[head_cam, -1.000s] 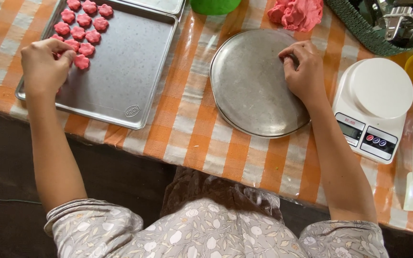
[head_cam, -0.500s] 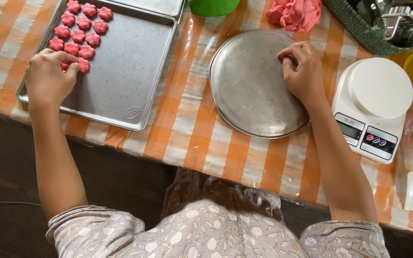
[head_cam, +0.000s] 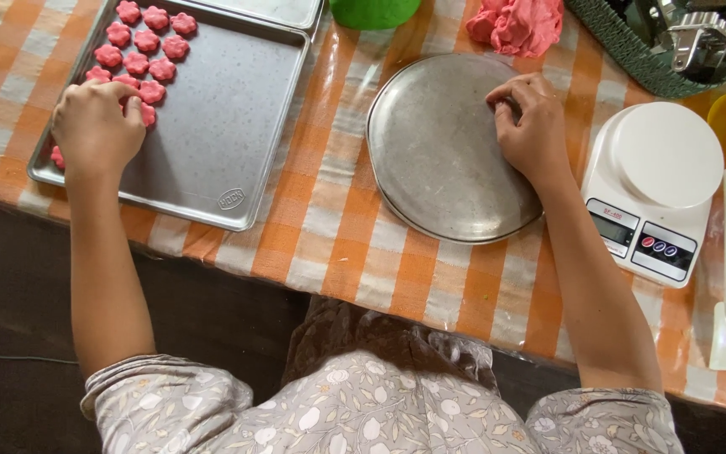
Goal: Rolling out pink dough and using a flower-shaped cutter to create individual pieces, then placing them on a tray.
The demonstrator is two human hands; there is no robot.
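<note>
The left hand (head_cam: pixel 94 126) rests curled over pink flower-shaped dough pieces (head_cam: pixel 140 42) at the baking tray's (head_cam: pixel 212 143) left side; whether it pinches one I cannot tell. The right hand (head_cam: pixel 531 126) sits on the round metal plate (head_cam: pixel 439 160), fingers bent, seemingly around something hidden. Setting pieces in rows appears underway; next needs tidy spacing.

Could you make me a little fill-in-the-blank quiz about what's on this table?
1. The pink dough pieces on the baking tray are shaped like ____.
2. The right hand rests on a round metal ____.
3. The kitchen scale is coloured ____.
4. The left hand is over the ____.

Missing words: flowers; plate; white; baking tray
</note>
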